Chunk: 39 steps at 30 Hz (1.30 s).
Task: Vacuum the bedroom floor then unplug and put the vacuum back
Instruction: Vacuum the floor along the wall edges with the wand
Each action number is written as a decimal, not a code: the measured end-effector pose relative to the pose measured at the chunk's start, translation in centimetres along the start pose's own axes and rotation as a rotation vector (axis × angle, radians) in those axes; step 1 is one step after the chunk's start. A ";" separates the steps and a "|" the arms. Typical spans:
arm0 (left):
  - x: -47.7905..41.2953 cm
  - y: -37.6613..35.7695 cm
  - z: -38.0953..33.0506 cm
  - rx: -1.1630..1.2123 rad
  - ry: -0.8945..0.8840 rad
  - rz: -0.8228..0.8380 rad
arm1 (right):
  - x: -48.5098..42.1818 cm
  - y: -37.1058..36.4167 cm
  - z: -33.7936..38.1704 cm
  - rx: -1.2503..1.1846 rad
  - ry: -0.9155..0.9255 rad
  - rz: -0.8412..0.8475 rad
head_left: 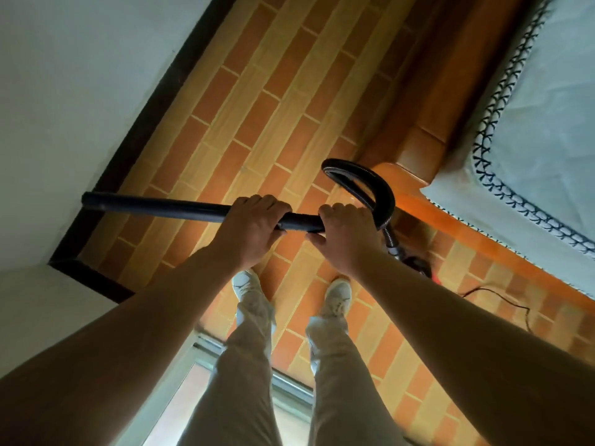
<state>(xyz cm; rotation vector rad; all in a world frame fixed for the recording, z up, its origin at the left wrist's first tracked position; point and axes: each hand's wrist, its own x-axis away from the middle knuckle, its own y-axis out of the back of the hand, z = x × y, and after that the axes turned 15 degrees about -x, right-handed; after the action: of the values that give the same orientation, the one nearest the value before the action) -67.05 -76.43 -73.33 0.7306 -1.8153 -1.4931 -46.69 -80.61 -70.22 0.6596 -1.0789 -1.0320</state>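
A black vacuum tube [154, 207] lies level in front of me, its open end pointing left toward the white wall. My left hand [249, 228] grips the tube near its middle. My right hand [346, 236] grips it just to the right, where the black ribbed hose [363, 181] curves up and back down. The hose drops behind my right wrist to the vacuum body [418, 267], which is mostly hidden by my forearm. A thin black power cord [502, 299] trails over the brick-pattern floor [267, 117] to the right.
A wooden bed frame [418, 152] with a pale mattress [547, 123] fills the right side. A white wall [64, 107] with dark skirting [154, 101] runs along the left. A metal door track [289, 386] crosses the floor behind my white shoes.
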 end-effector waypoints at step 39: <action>-14.8 -19.8 -23.4 -0.082 -0.503 0.482 | 8.8 -17.3 -28.9 -0.324 -0.497 -0.235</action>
<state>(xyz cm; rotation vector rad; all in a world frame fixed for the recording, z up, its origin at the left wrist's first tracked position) -39.36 -82.97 -92.04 -0.1483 -2.0784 -1.4820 -24.85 -96.83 -91.96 0.2714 -1.2361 -1.5903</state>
